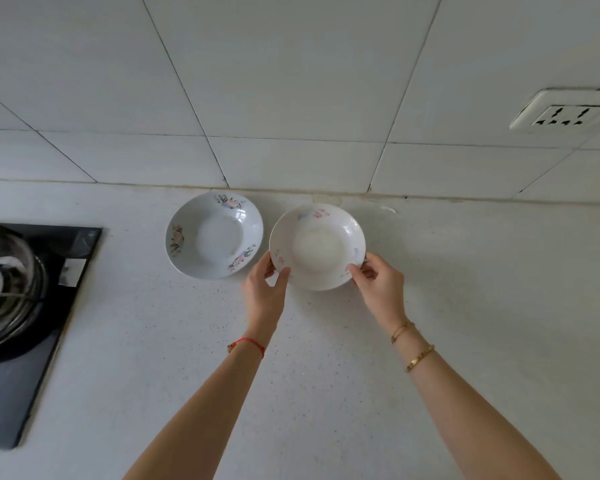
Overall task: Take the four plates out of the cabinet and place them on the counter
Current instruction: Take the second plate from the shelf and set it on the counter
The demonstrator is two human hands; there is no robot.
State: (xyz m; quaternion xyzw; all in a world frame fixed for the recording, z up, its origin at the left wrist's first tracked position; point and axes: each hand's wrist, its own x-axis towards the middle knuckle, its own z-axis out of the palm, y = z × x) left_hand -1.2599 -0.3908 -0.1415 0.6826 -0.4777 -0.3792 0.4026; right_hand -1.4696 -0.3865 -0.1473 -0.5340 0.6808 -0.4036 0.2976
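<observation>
Two plates, two hands, one stove, one socket.

Two shallow plates are on the counter (430, 341): a bluish flowered plate (214, 235) on the left, a white plate (317, 246) with faint pink and blue marks just right of it. Two hands grip the white plate's near rim: the left hand (264, 289) and the right hand (378, 285). One red string bracelet (248, 342) circles the left wrist; two gold bracelets (413, 344) circle the right. One gas stove (25, 306) sits far left, one wall socket (565, 110) far right.
</observation>
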